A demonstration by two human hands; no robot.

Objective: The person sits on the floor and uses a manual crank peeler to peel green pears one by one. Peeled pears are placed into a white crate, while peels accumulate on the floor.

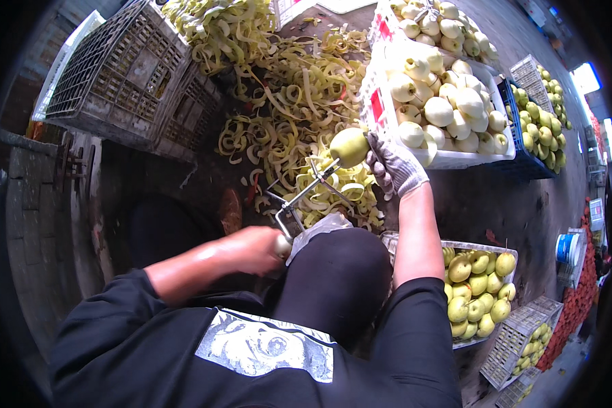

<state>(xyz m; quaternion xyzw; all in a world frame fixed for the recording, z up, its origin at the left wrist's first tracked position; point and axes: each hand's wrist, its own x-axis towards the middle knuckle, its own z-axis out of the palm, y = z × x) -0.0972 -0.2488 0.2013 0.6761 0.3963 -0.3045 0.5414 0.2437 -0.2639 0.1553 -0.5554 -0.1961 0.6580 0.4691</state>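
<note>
My bare left hand (252,251) is wrapped around the pale handle (283,247) of a metal hand-cranked peeler (306,191), beside my left knee. At the far end of the peeler's shaft sits a yellow-green pear (350,147). My right hand (399,166), in a grey-white knit glove, holds the pear's right end with its fingertips. A strip of pale peel (430,149) hangs by the glove, against the crate of peeled pears. Under the peeler lies a large heap of curled peels (301,102). A clear plastic sheet (322,229) covers part of my knee.
White crates (510,145) hold peeled pears at upper right. Unpeeled pears fill a blue crate (512,171) and a white crate (514,265) by my right elbow. Stacked plastic crates (127,76) stand at left. More pear crates (510,336) and a white-blue bucket (568,249) are at far right.
</note>
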